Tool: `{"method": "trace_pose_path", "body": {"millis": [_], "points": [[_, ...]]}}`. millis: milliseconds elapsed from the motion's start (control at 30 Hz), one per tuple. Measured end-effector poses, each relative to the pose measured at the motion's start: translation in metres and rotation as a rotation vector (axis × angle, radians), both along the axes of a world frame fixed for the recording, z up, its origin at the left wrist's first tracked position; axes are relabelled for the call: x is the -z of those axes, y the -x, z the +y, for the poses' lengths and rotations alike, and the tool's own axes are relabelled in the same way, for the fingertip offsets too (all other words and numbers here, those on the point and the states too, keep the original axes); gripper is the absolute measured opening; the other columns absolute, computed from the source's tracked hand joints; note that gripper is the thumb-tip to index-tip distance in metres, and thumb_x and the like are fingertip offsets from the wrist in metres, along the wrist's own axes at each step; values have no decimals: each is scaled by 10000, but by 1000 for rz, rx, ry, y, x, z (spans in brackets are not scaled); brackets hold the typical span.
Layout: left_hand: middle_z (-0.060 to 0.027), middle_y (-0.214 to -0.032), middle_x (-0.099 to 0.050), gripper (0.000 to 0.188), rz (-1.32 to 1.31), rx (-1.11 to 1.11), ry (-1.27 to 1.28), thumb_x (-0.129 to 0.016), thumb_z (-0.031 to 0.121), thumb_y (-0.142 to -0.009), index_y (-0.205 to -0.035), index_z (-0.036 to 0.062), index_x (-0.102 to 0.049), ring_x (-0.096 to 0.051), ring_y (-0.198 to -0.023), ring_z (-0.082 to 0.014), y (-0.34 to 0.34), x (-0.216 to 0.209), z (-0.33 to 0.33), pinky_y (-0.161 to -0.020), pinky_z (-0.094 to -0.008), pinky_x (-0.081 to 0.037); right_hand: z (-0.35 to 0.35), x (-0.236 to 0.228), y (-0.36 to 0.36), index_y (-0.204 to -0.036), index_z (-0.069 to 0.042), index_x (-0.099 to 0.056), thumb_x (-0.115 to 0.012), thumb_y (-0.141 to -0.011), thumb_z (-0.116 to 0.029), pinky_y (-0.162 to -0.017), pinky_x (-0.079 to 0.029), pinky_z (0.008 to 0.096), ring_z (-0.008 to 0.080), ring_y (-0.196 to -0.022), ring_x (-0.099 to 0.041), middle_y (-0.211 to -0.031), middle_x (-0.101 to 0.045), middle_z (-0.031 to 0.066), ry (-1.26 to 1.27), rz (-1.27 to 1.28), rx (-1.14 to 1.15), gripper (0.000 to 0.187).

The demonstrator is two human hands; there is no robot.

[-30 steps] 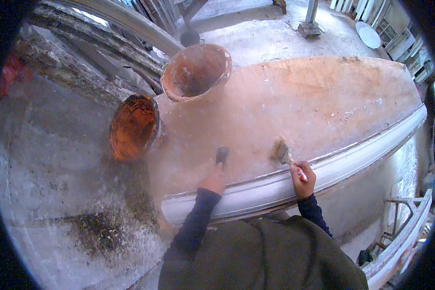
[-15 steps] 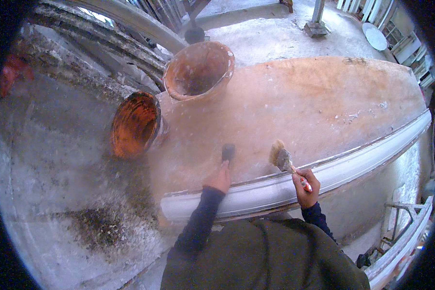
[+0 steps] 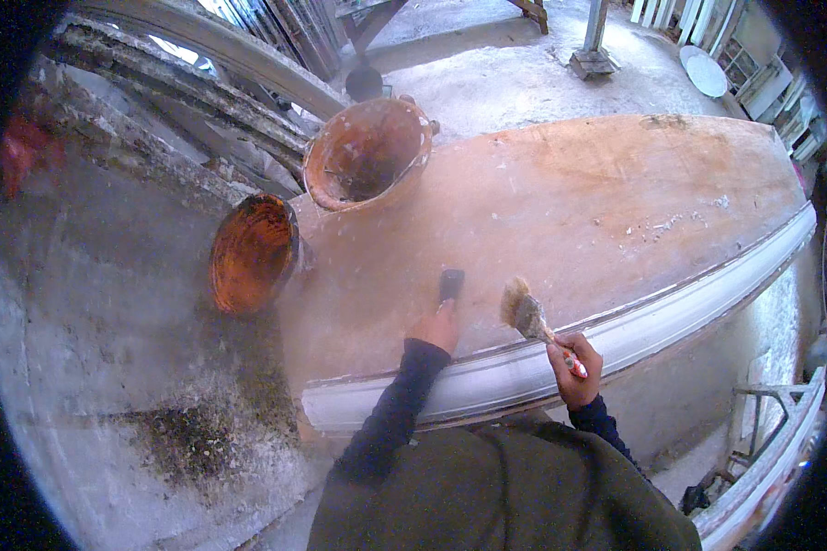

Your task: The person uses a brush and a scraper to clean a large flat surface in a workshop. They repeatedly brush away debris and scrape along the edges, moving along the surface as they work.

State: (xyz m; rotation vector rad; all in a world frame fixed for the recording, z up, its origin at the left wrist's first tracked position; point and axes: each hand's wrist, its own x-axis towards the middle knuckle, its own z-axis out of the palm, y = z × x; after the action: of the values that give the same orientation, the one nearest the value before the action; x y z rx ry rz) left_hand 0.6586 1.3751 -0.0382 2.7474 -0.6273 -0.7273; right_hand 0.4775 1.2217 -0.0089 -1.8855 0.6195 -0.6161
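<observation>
My left hand [image 3: 434,328] is closed on a small tool with a dark, flat, rectangular blade [image 3: 451,284], which looks like a scraper. It is held over the near part of a broad brown board [image 3: 560,184], just beyond a long white moulding [image 3: 708,280]. In my right hand [image 3: 577,372] is a paintbrush [image 3: 526,315] with pale bristles and a red and white handle. Its bristles point away and to the left, above the board. That hand is over the moulding, which runs along the board's near edge.
At the board's far left corner stands a stained orange bucket [image 3: 317,179]. A second, dark-rimmed orange bucket [image 3: 293,241] lies tipped beside the board's left end. Long timbers [image 3: 184,83] lean at upper left. A metal frame [image 3: 753,459] is at lower right. White crumbs dot the board.
The left hand has moved right and slightly forward over the board with the flat-bladed tool. The right hand keeps hold of the paintbrush, nearly in place. The view has shifted a little.
</observation>
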Motion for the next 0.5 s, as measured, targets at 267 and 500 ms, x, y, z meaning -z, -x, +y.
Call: {"method": "trace_pose_path", "body": {"millis": [267,500], "points": [[-194,-851,-586,330,-77,-22,128,-369,282,-834,-1127,173,-474,-564,-753,-382,4,15,12,-670,-476,-441,0,-7,-3,-807,-7,-567,-594,-728,-93,-584,-435,267,168,-628,-555,-676,-567,110,43,-8,-23,120],[-201,-896,-577,369,16,-100,109,-373,284,-829,-1170,162,-443,-560,-781,-379,4,12,6,-690,-467,-436,0,-5,-1,-809,-15,-566,-586,-744,-109,-572,-437,268,144,-618,-552,-666,-575,96,23,-4,-46,116]]}}
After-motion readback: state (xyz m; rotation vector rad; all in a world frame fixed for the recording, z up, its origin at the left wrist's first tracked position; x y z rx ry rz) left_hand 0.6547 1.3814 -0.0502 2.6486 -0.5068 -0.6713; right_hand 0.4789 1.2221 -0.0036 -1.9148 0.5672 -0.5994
